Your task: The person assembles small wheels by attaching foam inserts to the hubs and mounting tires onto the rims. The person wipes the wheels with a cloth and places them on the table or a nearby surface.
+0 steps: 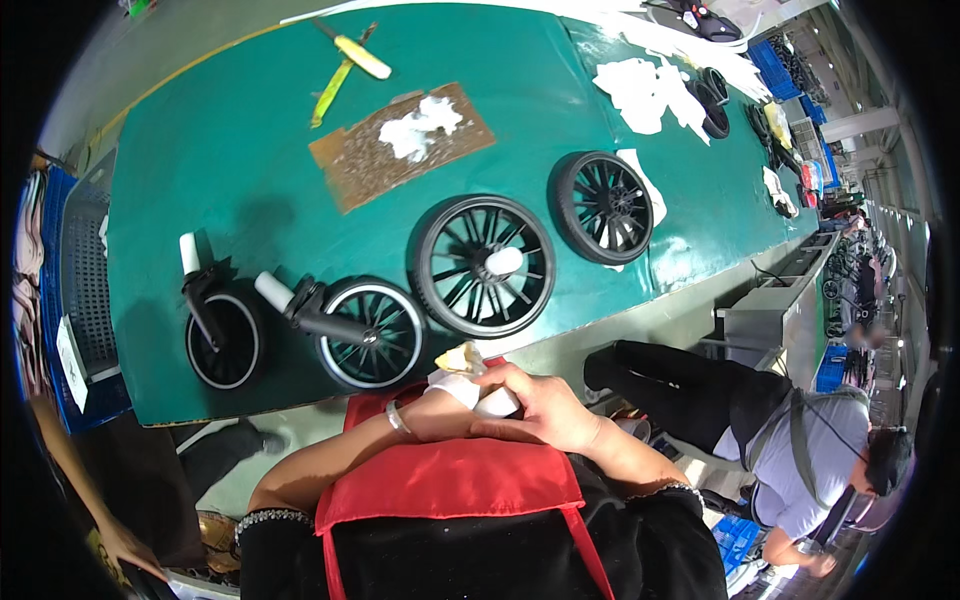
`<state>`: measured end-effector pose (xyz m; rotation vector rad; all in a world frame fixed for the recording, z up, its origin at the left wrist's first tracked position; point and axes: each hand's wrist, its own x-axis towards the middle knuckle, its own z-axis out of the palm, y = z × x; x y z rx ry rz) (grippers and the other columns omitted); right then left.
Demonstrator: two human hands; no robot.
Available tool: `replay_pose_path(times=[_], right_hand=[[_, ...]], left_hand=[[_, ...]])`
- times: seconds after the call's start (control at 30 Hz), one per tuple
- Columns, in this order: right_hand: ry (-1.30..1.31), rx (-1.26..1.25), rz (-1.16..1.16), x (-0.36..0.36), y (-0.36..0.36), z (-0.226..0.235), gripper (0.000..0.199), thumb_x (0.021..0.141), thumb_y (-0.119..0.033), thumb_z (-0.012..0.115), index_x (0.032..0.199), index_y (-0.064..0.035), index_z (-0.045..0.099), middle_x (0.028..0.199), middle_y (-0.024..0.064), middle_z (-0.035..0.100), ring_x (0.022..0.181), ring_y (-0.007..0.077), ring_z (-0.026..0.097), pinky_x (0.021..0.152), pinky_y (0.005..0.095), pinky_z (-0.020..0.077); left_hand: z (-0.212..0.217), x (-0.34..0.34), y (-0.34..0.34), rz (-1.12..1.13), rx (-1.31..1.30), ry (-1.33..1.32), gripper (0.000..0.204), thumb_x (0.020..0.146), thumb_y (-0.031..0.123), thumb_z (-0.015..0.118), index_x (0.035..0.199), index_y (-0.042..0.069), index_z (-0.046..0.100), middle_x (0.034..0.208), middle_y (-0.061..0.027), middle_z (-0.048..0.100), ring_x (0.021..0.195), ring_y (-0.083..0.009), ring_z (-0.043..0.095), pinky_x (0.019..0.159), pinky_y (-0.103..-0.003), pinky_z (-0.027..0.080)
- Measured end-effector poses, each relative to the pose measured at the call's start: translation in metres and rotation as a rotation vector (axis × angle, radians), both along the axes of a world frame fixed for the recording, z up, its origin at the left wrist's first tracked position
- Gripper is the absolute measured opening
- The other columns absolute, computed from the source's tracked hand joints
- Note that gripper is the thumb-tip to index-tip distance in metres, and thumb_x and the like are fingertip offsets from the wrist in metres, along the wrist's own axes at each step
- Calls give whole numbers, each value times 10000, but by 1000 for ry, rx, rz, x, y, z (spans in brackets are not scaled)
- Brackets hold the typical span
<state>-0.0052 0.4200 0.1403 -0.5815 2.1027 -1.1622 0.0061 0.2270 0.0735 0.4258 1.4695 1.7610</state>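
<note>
Close to my red apron, my two hands meet just off the table's front edge. My left hand (438, 412), with a bracelet at its wrist, is closed, its fingers partly hidden by white material (455, 387). A crumpled yellowish-white piece (461, 358) sticks up above it. My right hand (550, 408) curls against the left, its fingers closed around a smooth white piece (498, 403); its kind is unclear. Just beyond stands a large black spoked wheel (427, 262), a white cap on its hub. Left of it are two smaller wheels (414, 350) (190, 352) on forks with white-capped stems.
Another spoked wheel (565, 215) lies on the green table (270, 130) to the right. Farther back are a brown board (360, 175) with white stuff on it, and a yellow-handled tool (362, 58). A bent-over person (810, 450) is at the right; a blue crate (90, 250) stands left.
</note>
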Motion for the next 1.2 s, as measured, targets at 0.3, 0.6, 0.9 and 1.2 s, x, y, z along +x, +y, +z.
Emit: replay_pose_path(times=[0.3,0.6,0.9,1.2], right_hand=[[468,-9,-673,-175,181,-1,250,950,-155,668,1162,-44,597,935,29,636,797,72,563,701,232,467],[701,418,-342,-263,196,-20,254,893,-255,707,1043,-86,591,898,100,692,702,241,675,647,348,525],[667,555,-15,-294,198,-67,296,859,-260,712,1020,-64,558,765,141,672,763,369,671,677,448,512],[106,-2,-470,-282,251,-68,633,875,-281,763,1353,5,461,954,106,695,797,131,645,705,299,525]], left_hand=[[-5,-34,95,299,26,-367,425,945,61,622,1325,2,442,881,-41,614,648,-84,544,537,-248,453],[-18,-18,123,630,-123,-248,397,918,-22,629,1288,14,490,896,-15,602,790,-67,571,700,-218,473],[-15,-28,137,583,-230,-90,382,914,-12,631,1270,-10,493,884,-20,590,776,-73,566,676,-231,486],[-37,-1,102,1128,-939,368,237,867,18,678,1097,17,618,768,13,582,674,-72,544,587,-241,441]])
